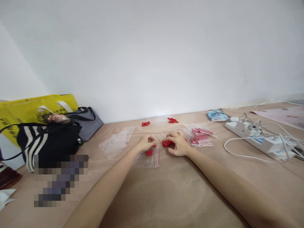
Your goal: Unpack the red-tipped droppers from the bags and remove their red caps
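Note:
My left hand [145, 143] is closed, its fingers curled above a clear zip bag [147, 162] that lies flat on the table. Small red pieces [149, 153] show in or on that bag, and another red bit is close to my left fingertips; what these fingers hold is hidden. To the right, my right hand [179, 144] curves down over a pile of small red rod-like pieces [167, 142], with its fingers closed on some of them. Thin white sticks [161, 136] lie spread just behind the pile, partly covered by my right hand.
Flat clear bags [118, 141] lie at the left, and bags with red pieces [200, 136] at the right. Two small red groups [145, 123] [173, 120] sit by the wall. A power strip [256, 141] with cables stands right; a black bag [49, 144] stands left.

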Tool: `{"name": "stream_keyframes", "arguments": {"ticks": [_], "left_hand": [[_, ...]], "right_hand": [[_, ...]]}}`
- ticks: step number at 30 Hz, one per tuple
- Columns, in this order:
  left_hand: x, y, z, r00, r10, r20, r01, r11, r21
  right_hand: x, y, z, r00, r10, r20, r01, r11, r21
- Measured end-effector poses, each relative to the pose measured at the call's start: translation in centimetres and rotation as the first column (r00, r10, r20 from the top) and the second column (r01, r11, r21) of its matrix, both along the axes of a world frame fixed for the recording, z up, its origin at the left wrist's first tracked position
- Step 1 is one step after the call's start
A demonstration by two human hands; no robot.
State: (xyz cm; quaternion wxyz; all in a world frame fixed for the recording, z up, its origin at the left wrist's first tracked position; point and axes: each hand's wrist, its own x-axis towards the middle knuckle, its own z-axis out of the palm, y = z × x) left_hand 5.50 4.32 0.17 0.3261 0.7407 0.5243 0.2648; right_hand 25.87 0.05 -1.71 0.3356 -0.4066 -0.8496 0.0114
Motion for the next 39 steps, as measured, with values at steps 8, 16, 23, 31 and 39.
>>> {"name": "stream_keyframes", "arguments": {"ticks": [8, 16, 23, 31, 39], "left_hand": [[2.4, 1.6, -1.2, 0.988, 0.035, 0.152, -0.021, 0.995, -0.093], [2.1, 1.4, -1.3, 0.984, 0.010, 0.179, -0.002, 0.999, -0.046], [0.4, -0.9, -0.4, 0.992, -0.033, 0.119, 0.020, 0.994, 0.111], [-5.1, -6.6, -0.6, 0.969, -0.093, -0.231, 0.185, 0.887, 0.422], [-5.9, -7.6, -1.0, 0.942, -0.108, -0.316, 0.207, 0.931, 0.300]], "right_hand": [[-1.0, 1.7, -1.4, 0.992, -0.053, -0.115, 0.062, 0.996, 0.068], [-0.8, 1.0, -0.9, 0.993, -0.091, -0.081, 0.095, 0.994, 0.053], [-0.2, 0.0, -0.2, 0.988, -0.114, -0.102, 0.122, 0.990, 0.072], [-2.9, -3.2, -0.6, 0.998, -0.055, -0.027, 0.054, 0.998, -0.020], [-5.6, -3.5, -0.2, 0.989, -0.066, 0.132, 0.080, 0.991, -0.108]]}}
